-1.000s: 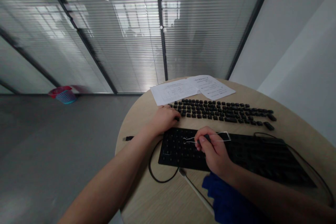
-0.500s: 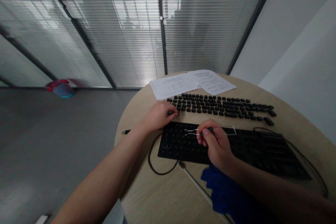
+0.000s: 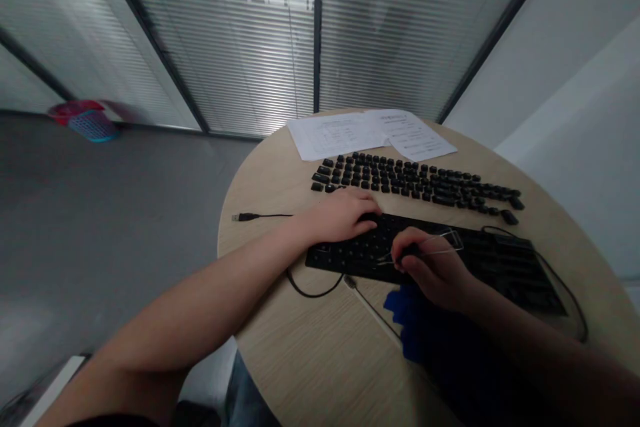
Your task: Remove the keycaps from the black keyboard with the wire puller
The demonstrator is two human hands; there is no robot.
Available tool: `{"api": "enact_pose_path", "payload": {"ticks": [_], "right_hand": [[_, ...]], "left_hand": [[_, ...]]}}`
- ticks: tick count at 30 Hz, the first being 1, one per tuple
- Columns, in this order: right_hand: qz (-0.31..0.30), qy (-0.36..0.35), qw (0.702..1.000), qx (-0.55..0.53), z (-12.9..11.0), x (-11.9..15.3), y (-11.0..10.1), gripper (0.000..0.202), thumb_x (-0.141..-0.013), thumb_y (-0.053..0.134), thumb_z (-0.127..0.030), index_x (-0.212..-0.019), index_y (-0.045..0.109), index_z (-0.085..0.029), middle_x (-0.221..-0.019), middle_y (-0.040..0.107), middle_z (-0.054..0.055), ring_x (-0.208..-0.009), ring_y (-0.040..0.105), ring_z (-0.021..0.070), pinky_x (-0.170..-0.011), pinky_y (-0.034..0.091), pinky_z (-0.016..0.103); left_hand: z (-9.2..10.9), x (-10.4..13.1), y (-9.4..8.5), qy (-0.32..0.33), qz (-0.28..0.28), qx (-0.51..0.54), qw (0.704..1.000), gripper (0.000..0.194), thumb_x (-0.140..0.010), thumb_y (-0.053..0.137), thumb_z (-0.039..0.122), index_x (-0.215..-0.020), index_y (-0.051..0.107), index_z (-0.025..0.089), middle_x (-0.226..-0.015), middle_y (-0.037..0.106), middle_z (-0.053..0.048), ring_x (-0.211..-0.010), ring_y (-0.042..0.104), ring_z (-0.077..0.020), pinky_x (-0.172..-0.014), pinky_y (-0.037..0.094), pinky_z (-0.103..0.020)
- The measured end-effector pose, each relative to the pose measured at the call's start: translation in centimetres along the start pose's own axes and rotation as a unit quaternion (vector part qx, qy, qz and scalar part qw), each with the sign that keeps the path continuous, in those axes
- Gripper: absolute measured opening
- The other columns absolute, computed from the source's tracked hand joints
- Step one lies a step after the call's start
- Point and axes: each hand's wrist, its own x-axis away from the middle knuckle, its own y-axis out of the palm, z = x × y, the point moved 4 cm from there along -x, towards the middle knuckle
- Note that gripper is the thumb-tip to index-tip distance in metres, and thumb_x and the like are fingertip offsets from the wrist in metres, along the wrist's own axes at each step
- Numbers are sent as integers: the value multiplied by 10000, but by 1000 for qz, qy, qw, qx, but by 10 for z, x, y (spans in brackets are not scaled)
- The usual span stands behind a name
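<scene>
A black keyboard (image 3: 500, 263) lies on the table, its left part stripped to bare switches. My left hand (image 3: 343, 213) is over its upper left part, palm down, with fingers stretched forward and the thumb apart; I see nothing in it. In my right hand (image 3: 433, 263), closed above the middle of the keyboard, is a wire keycap puller (image 3: 455, 240) with a dark handle. Its thin wire tips point left, low over the switches. Behind the keyboard, loose black keycaps (image 3: 395, 177) are laid out in rows.
Printed papers (image 3: 335, 133) lie at the back of the round wooden table (image 3: 300, 360). A cable with a USB plug (image 3: 245, 217) lies at the left. A brush-like tool with a pale handle (image 3: 370, 307) and a blue cloth (image 3: 410, 320) are in front. A basket (image 3: 93, 125) stands on the floor.
My left hand has moved from the lower left keycap rows to the right, over the keyboard. The right hand with the puller has shifted slightly right. The view has tilted down.
</scene>
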Motion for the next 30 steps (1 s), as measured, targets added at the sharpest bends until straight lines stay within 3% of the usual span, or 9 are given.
{"api": "enact_pose_path", "payload": {"ticks": [7,16,22,30], "right_hand": [[-10,19,999,46,10,0,6,336,-1019,563,-508,-828,626,-239,-624,604,-7,-522,504,153,-503,382,277],[-29,21,998,56,11,1,4,272,-1003,579,-436,-806,595,-250,-615,615,-6,-519,531,165,-504,389,278],[-61,-27,992,111,10,0,3,209,-996,603,-338,-813,581,-240,-648,638,-10,-534,557,154,-547,382,276],[-79,-76,988,106,10,4,7,151,-981,627,-301,-850,580,-242,-680,636,-22,-557,543,140,-558,374,266]], "left_hand": [[3,-1,7,-17,0,4,1000,335,-992,651,279,-1315,673,189,-1362,694,-125,-1275,639,-284,-1107,490,-438],[0,-3,10,-16,-3,16,1000,327,-991,616,293,-1289,696,183,-1317,719,-131,-1230,663,-292,-1089,505,-454],[-1,-4,11,-21,-12,18,1000,348,-988,610,292,-1301,694,164,-1293,729,-133,-1218,670,-291,-1088,502,-450],[1,-4,9,-14,-6,31,999,332,-985,607,295,-1285,700,190,-1271,741,-120,-1186,681,-280,-1070,507,-444]]}}
